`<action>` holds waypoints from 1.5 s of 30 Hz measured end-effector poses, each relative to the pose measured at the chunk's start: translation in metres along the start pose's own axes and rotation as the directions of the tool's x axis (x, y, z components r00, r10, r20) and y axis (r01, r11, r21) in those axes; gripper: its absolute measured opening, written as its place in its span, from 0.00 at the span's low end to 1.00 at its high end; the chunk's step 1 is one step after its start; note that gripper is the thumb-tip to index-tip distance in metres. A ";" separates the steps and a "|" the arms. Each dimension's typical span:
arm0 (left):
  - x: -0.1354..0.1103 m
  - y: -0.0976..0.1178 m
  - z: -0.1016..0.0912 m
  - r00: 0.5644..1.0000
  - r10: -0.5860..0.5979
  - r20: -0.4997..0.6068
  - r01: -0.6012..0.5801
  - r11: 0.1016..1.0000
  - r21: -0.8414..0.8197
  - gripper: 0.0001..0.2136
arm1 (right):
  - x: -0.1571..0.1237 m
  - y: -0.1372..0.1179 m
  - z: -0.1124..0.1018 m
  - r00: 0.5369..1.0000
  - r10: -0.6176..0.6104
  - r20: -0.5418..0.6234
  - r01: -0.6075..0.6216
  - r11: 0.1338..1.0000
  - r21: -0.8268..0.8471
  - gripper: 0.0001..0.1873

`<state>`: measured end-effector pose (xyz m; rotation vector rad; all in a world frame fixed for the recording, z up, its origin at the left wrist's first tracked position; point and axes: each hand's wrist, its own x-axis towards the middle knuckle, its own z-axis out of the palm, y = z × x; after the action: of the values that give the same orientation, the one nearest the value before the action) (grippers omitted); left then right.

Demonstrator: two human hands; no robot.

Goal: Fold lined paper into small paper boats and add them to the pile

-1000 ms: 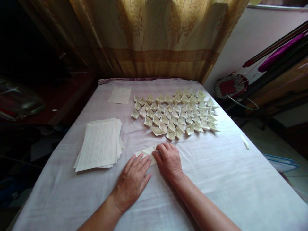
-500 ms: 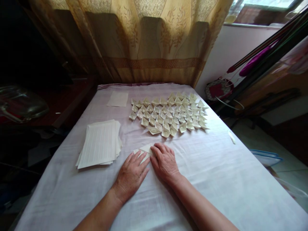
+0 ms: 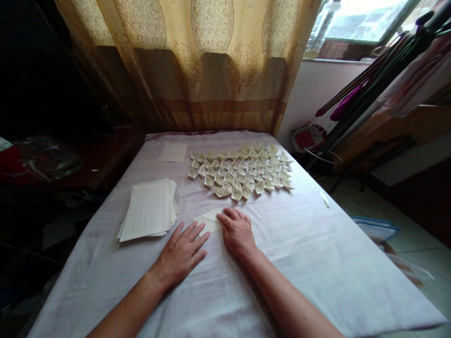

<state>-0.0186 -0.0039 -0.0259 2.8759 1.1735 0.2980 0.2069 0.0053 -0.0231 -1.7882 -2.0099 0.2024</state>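
Observation:
A small folded sheet of paper [image 3: 208, 220] lies flat on the cloth-covered table. My left hand [image 3: 181, 251] rests low at its left side, fingers spread and stretched out, the fingertips at the paper's lower edge. At the right end of the paper, my right hand [image 3: 238, 231] has its fingers curled together on the edge, and its thumb is partly hidden. Beyond the hands stand rows of several folded paper boats [image 3: 236, 174], pale and pointed. Left of my left hand sits a stack of lined paper sheets [image 3: 146, 209].
One loose sheet [image 3: 172, 152] lies at the table's far left. A small white object [image 3: 324, 199] is near the right edge of the white tablecloth [image 3: 299, 263]. A gold curtain [image 3: 218, 84] hangs behind the table; a dark cabinet [image 3: 116, 145] stands on the left.
My left hand has slid left and spread its fingers, uncovering more of the folded paper. My right hand stays on its right end. The camera view has tilted up and shifted slightly right.

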 end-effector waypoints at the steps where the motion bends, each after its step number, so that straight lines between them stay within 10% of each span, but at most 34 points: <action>1: -0.004 -0.001 -0.001 1.000 -0.002 -0.007 0.002 1.000 0.010 0.20 | 0.000 0.000 0.000 1.000 0.002 0.002 -0.002 1.000 -0.005 0.15; 9: -0.015 0.004 -0.012 0.997 -0.065 -0.040 0.067 0.997 0.043 0.17 | 0.001 -0.004 -0.004 0.999 0.021 0.026 -0.020 0.999 -0.038 0.15; 25: 0.069 0.041 -0.043 0.966 -0.198 0.165 0.175 0.974 0.144 0.06 | -0.001 -0.004 -0.005 1.000 -0.013 0.013 0.014 0.999 -0.033 0.16; 35: 0.087 0.048 -0.020 0.919 -0.268 0.290 0.236 0.962 0.141 0.18 | -0.001 0.000 -0.007 1.000 -0.018 0.015 0.017 0.999 0.051 0.15; 45: 0.080 0.057 -0.028 0.944 -0.295 0.147 0.270 0.948 0.169 0.12 | -0.001 0.006 -0.006 0.999 -0.024 -0.021 0.027 0.985 0.169 0.14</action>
<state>0.0713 0.0098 0.0206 2.7243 1.6084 -0.0447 0.2145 0.0039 -0.0203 -1.6523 -1.9395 0.3368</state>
